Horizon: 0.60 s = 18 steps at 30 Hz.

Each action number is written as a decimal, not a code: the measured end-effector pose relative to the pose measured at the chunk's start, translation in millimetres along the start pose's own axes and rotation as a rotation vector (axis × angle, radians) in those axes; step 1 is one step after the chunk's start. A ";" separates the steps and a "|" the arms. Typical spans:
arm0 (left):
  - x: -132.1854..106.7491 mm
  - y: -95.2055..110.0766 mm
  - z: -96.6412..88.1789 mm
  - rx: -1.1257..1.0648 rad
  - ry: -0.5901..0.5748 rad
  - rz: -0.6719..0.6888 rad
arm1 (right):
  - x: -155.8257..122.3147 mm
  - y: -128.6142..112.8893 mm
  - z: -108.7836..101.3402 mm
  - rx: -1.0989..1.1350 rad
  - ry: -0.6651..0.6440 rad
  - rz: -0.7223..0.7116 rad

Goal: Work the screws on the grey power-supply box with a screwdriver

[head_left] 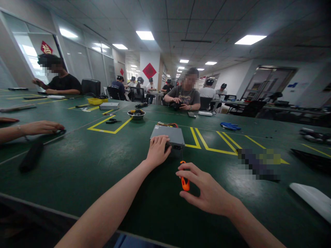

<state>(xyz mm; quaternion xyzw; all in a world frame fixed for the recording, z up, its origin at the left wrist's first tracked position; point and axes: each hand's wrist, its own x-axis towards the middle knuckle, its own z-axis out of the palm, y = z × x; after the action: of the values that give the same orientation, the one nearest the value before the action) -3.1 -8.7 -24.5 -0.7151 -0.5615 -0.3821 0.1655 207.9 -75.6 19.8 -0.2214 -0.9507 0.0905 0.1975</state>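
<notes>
The left hand [157, 150] rests on the near corner of a grey metal enclosure [167, 134]; the right hand [207, 189] is clamped on an orange-handled screwdriver [184, 181].
The left hand lies palm-down with its fingers together, not gripping, apparently to hold the enclosure steady on the green bench [77, 172] at mid-bench. The screwdriver's thin shaft [181, 155] rises toward the enclosure's near end; whether its tip engages cannot be determined. A bundle of coloured wires [167, 124] lies just beyond the enclosure. Far left of it, a steel bowl [136, 116] holds small yellow and dark parts [136, 112], too small to identify, within reach of the work position. A yellow tray [96, 101] stands farther left.
</notes>
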 end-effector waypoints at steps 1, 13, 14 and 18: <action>0.0 0.1 -0.1 -0.001 0.002 -0.001 | 0.0 0.2 0.2 -0.022 -0.009 -0.014; -0.2 -0.6 1.0 -0.008 0.014 -0.003 | -0.2 2.6 1.1 -0.033 0.050 -0.020; -0.3 -0.6 1.1 -0.008 0.016 -0.002 | -0.3 1.9 0.6 -0.039 0.020 -0.032; -0.4 -0.4 0.9 -0.009 0.010 0.002 | -0.8 5.4 6.0 -0.067 0.037 -0.052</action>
<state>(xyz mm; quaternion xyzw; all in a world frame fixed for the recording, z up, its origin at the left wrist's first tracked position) -3.2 -8.3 -25.4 -0.7145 -0.5581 -0.3881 0.1654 208.2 -71.7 12.7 -0.2048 -0.9548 0.0494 0.2099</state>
